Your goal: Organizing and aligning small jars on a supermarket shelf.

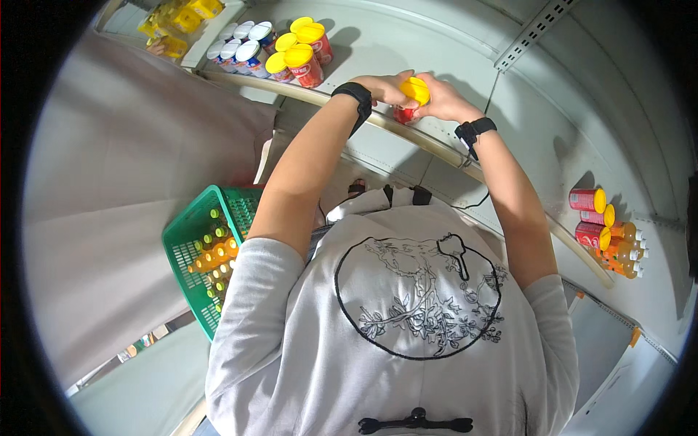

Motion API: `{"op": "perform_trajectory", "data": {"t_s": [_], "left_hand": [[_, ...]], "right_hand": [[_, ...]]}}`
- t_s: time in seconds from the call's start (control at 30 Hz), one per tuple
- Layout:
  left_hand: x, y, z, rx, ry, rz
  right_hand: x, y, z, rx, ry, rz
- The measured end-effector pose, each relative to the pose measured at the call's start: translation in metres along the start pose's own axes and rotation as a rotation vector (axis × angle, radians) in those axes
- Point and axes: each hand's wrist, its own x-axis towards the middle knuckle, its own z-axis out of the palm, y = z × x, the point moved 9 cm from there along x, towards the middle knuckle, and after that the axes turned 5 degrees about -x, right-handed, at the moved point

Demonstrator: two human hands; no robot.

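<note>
A red canister with a yellow lid (415,91) is upright between my two hands, close to the shelf's front rail (406,133). My left hand (388,90) grips it from the left, and my right hand (443,99) wraps its right side. The fingers cover much of its body, and I cannot tell whether its base touches the shelf board (376,52). Farther left on that shelf stand several red canisters with yellow lids (306,68), grouped tightly. Beside them are several blue-and-white canisters with white lids (250,53).
On the right, red canisters (590,200) stand beside bottles of orange drink (621,250). A green plastic basket (188,218) holding several bottles is at my left. At upper left, another person's hand (158,48) touches yellow packages (185,20). Grey cloth (136,163) hangs at left.
</note>
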Motion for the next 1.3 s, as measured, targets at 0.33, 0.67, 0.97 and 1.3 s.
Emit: {"op": "perform_trajectory", "data": {"t_s": [0.33,0.67,0.97,1.3], "left_hand": [[0.006,-0.009,-0.011,0.027,-0.056,0.105],[0.007,-0.012,-0.011,-0.015,-0.043,0.127],[0.002,-0.007,-0.012,0.034,-0.080,0.119],[0.008,-0.011,-0.012,0.034,-0.057,0.118]], "right_hand": [[0.013,-0.006,0.007,0.016,-0.039,0.036],[0.013,-0.013,0.022,0.103,-0.022,0.164],[0.003,-0.002,0.026,0.382,-0.017,0.072],[-0.030,0.026,0.038,0.962,-0.085,0.479]]}}
